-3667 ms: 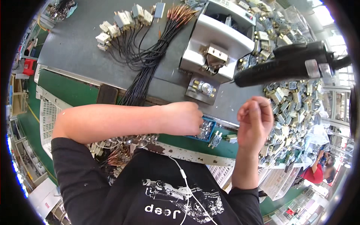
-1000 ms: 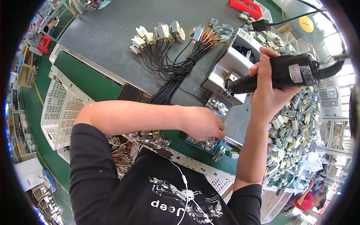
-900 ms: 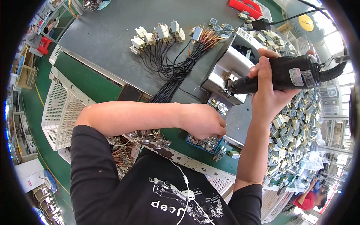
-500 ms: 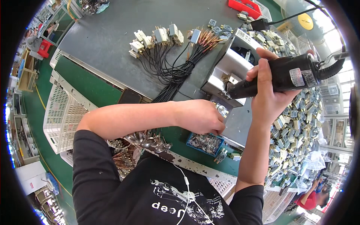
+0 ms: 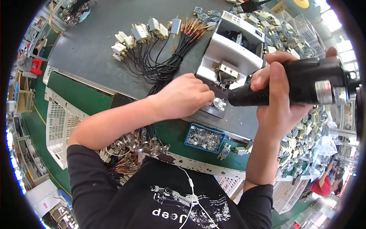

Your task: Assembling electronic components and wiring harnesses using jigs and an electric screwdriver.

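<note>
My right hand (image 5: 280,101) grips a black electric screwdriver (image 5: 312,82), its tapered nose pointing left toward a silver box-shaped machine (image 5: 209,59). Just below that machine sits a small plug part with a round metal centre (image 5: 218,103), resting on a metal block. Beside this part is my left hand (image 5: 185,95), its fingers curled together; whatever is between the fingertips is hidden. Behind the left hand lies a bundle of black wires (image 5: 167,72) with bare copper ends and cream and grey plugs.
A blue tray (image 5: 207,129) of small metal pieces stands near the table's front edge. Loose plug parts (image 5: 301,145) are heaped along the right. Metal rings (image 5: 133,143) hang close to my body. A white basket (image 5: 57,129) stands left; a person in red (image 5: 323,186) is far right.
My left hand has moved up and left, from beside the blue tray to next to the round-centred part. The screwdriver has drawn back from the machine's front, toward the right and slightly down.
</note>
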The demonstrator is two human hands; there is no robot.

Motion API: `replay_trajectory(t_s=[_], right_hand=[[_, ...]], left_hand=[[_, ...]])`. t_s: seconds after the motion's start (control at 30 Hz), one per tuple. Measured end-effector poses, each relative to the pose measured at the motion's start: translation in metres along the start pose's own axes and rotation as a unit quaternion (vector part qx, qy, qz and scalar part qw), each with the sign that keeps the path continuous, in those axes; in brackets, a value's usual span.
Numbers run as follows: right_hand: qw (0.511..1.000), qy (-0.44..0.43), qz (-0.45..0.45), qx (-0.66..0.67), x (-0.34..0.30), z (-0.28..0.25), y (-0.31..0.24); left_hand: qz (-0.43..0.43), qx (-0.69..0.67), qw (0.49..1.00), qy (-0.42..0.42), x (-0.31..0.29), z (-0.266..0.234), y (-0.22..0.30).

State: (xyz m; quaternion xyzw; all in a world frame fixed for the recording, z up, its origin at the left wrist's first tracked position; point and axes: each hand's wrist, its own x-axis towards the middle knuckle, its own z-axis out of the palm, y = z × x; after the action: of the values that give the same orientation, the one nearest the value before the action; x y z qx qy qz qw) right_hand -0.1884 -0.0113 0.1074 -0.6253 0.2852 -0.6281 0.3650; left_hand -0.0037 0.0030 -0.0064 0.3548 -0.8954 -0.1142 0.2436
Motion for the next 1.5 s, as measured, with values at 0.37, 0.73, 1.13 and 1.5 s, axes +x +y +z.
replay_trajectory(t_s=[0.37, 0.73, 1.13, 1.5], right_hand=[[1.0, -0.007, -0.021, -0.004, -0.013, 0.007, 0.022], [0.999, -0.015, 0.009, 0.041, -0.015, 0.015, 0.035], [0.992, -0.106, 0.016, 0.06, -0.011, 0.013, 0.048], [0.991, -0.129, -0.011, 0.038, -0.016, 0.018, 0.051]], left_hand=[[-0.032, 0.01, 0.999, 0.018, -0.01, 0.015, 0.007], [-0.033, -0.058, 0.998, 0.01, -0.006, 0.018, -0.002], [-0.21, -0.107, 0.97, -0.065, 0.004, 0.006, 0.012], [-0.156, -0.118, 0.962, -0.193, 0.013, 0.004, -0.002]])
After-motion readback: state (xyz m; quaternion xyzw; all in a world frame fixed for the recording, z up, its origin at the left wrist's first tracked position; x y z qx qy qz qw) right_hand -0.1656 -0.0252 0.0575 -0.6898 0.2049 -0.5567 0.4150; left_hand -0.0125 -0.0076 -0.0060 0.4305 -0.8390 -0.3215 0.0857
